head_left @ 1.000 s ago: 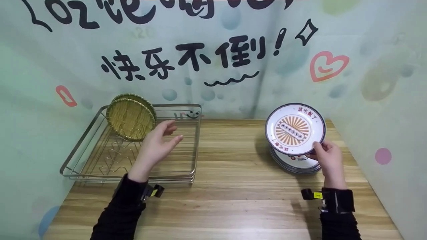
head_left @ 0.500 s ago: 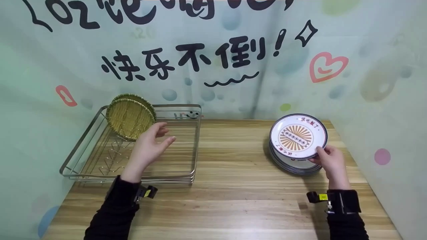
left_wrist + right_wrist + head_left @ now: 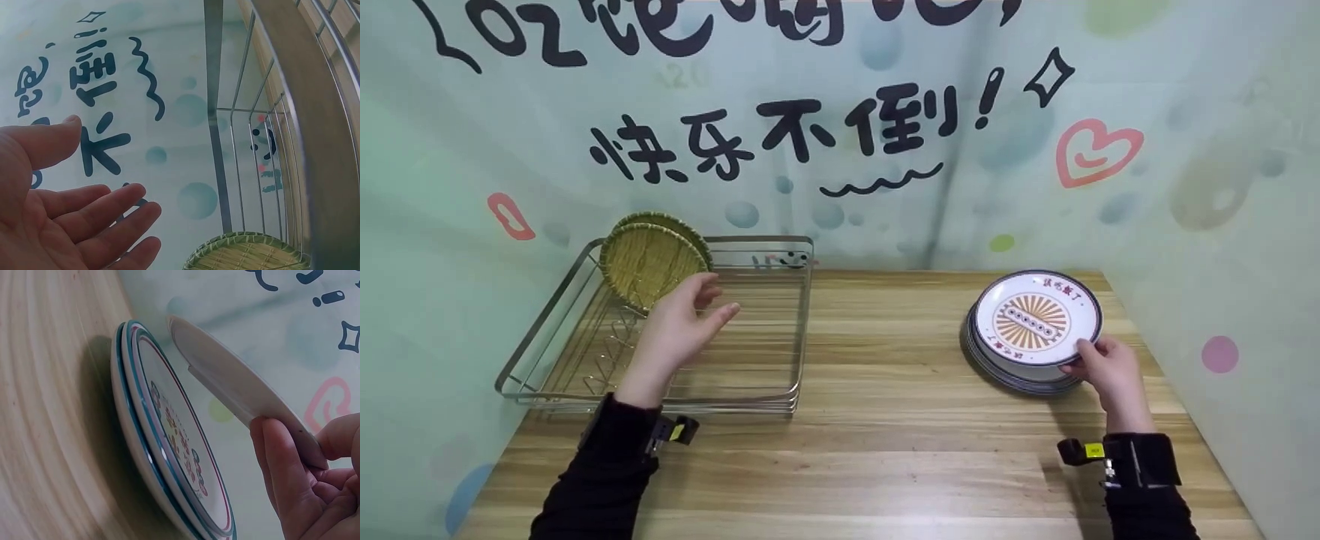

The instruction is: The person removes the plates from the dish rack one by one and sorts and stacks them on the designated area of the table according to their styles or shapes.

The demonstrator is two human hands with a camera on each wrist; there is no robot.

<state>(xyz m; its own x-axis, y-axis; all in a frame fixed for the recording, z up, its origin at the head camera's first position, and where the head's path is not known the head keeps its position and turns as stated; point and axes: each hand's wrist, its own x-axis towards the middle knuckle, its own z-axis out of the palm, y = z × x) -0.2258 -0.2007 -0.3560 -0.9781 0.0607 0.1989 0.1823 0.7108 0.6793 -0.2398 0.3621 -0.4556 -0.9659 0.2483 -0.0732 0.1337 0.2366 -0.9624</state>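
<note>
Lowered since the earlier frame, the plate (image 3: pixel 1039 319) is hanging tilted above the plate stack (image 3: pixel 1024 375) in the head view. Left wrist: the left hand (image 3: pixel 62 225), fingers apart, is holding nothing near the rack (image 3: pixel 298 112), which is apparently propping a basket (image 3: pixel 247 256) on edge. Right wrist: the right hand (image 3: pixel 315 478) is pinching the plate's rim, presumably keeping its underside unobstructed.

I see two round woven trays (image 3: pixel 649 259) leaning in a wire rack (image 3: pixel 761 239) on the wood-grain table (image 3: pixel 885 420), and around it a pale green backdrop (image 3: pixel 810 71) printed with black characters (image 3: pixel 787 109), a wavy line (image 3: pixel 885 181), a smiling heart (image 3: pixel 1091 162) and a pink dot (image 3: pixel 1220 354)
</note>
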